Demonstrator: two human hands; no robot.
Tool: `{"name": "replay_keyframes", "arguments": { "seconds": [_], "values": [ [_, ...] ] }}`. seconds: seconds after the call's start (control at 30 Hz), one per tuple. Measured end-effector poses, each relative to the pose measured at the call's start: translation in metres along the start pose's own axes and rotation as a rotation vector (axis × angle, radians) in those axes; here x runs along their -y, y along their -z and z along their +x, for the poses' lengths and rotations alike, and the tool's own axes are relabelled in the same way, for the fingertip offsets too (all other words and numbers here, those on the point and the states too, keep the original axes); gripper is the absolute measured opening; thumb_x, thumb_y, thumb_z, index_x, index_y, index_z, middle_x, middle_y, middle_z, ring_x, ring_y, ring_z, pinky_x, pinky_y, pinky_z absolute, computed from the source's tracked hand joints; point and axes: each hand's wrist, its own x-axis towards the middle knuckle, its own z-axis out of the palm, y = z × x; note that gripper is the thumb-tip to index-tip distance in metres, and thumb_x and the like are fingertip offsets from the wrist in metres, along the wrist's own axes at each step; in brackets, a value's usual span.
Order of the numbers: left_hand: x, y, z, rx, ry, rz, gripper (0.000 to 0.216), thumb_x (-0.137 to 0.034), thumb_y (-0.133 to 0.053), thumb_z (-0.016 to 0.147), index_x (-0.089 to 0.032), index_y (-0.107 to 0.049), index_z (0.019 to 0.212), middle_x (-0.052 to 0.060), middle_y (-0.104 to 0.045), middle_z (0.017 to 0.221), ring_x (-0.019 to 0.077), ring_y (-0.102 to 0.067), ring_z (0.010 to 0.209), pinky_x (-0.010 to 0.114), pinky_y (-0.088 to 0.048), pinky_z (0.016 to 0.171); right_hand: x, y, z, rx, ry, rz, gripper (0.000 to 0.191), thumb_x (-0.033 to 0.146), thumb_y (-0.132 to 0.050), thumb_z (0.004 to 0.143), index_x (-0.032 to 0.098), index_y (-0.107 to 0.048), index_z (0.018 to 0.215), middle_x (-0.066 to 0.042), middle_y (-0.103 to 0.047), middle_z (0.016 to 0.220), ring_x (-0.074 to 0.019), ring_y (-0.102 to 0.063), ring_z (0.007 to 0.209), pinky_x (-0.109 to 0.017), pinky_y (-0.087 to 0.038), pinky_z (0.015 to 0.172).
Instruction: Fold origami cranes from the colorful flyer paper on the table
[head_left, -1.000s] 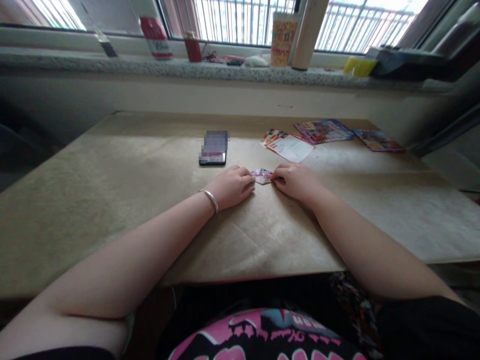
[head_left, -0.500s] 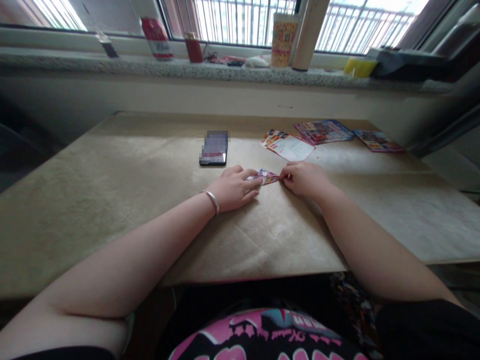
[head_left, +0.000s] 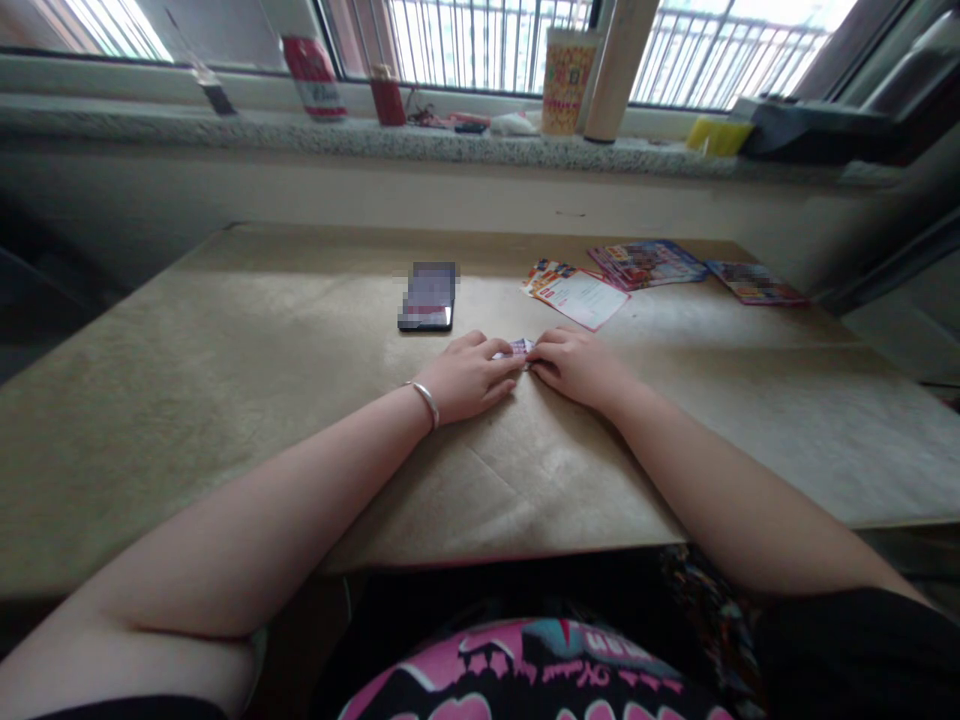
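Observation:
A small folded piece of printed paper (head_left: 516, 348) lies on the brown paper-covered table (head_left: 225, 380), mostly hidden between my two hands. My left hand (head_left: 469, 378), with a silver bangle on its wrist, presses its curled fingers on the paper's left side. My right hand (head_left: 576, 366) has its fingers closed on the paper's right side, touching the left fingertips. Only a small purple and white sliver of the paper shows.
A dark phone (head_left: 427, 296) lies just beyond my hands. Printed leaflets (head_left: 577, 293), (head_left: 649, 262), (head_left: 756, 281) lie at the far right. The windowsill holds a red can (head_left: 311, 72), a small red jar (head_left: 386, 95), a paper cup (head_left: 564, 80), a wooden block (head_left: 616, 68) and a yellow box (head_left: 718, 132).
My right hand has moved left toward my left hand, covering more of the folded paper. Its pointed right end, visible half a second ago, is hidden.

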Motion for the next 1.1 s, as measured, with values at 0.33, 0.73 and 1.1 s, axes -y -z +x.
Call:
{"name": "replay_keyframes", "arguments": {
  "seconds": [0.33, 0.73, 1.1],
  "values": [
    [-0.004, 0.005, 0.004, 0.003, 0.065, -0.026, 0.031, -0.029, -0.046, 0.094, -0.013, -0.071, 0.104, 0.013, -0.065, 0.104, 0.0241, -0.058, 0.098, 0.038, -0.050, 0.091, -0.006, -0.003, -0.001, -0.016, 0.005, 0.067, 0.024, 0.029, -0.054, 0.091, 0.020, -0.075, 0.093, -0.008, -0.070, 0.092, -0.0203, -0.062, 0.089, -0.030, -0.045, 0.081],
    [-0.004, 0.006, 0.004, -0.019, 0.102, 0.056, 0.027, -0.027, -0.047, 0.095, -0.016, -0.070, 0.103, 0.009, -0.064, 0.087, 0.0211, -0.058, 0.084, 0.034, -0.048, 0.078, -0.001, -0.004, -0.001, -0.002, 0.027, -0.035, 0.025, 0.030, -0.051, 0.092, 0.020, -0.074, 0.096, -0.007, -0.070, 0.090, -0.0197, -0.062, 0.084, -0.029, -0.042, 0.073],
    [0.004, -0.002, 0.004, -0.060, 0.061, 0.017, 0.025, -0.034, -0.055, 0.093, -0.015, -0.071, 0.090, 0.008, -0.064, 0.085, 0.0192, -0.058, 0.081, 0.031, -0.046, 0.075, 0.007, -0.004, -0.001, -0.001, 0.012, -0.001, 0.024, 0.028, -0.051, 0.091, 0.019, -0.073, 0.094, -0.007, -0.070, 0.089, -0.0194, -0.061, 0.084, -0.029, -0.040, 0.073]
  ]
}}
